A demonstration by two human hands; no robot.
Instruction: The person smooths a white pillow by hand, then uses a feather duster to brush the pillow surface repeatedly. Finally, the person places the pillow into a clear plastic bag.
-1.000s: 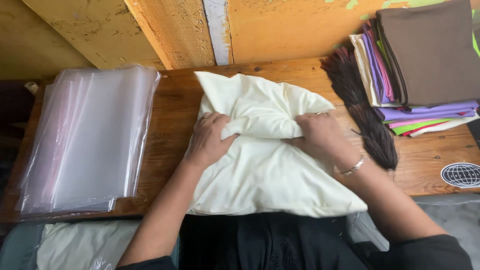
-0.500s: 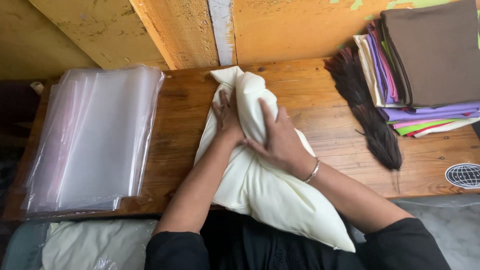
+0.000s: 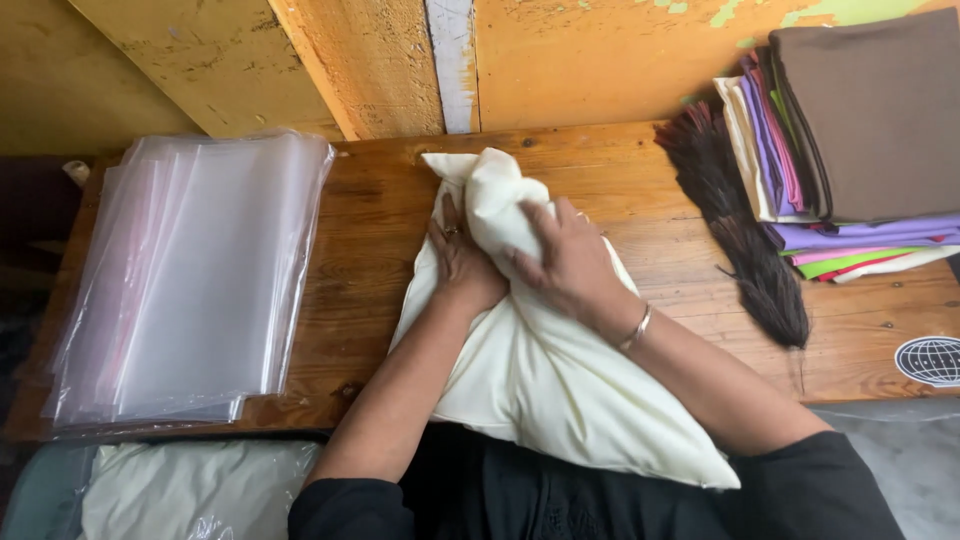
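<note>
Cream cloth of a soft pillow (image 3: pixel 540 370) lies on the wooden table (image 3: pixel 650 210), bunched narrow at its far end, where the left hand (image 3: pixel 462 262) and the right hand (image 3: pixel 568 262) press side by side, fingers curled and gripping the gathered fabric. Left of the pillow lies a stack of clear plastic bags (image 3: pixel 190 280), flat with nothing visible inside. Right of the pillow lie a dark brush (image 3: pixel 745 230) and a pile of folded coloured cloths (image 3: pixel 850 140).
</note>
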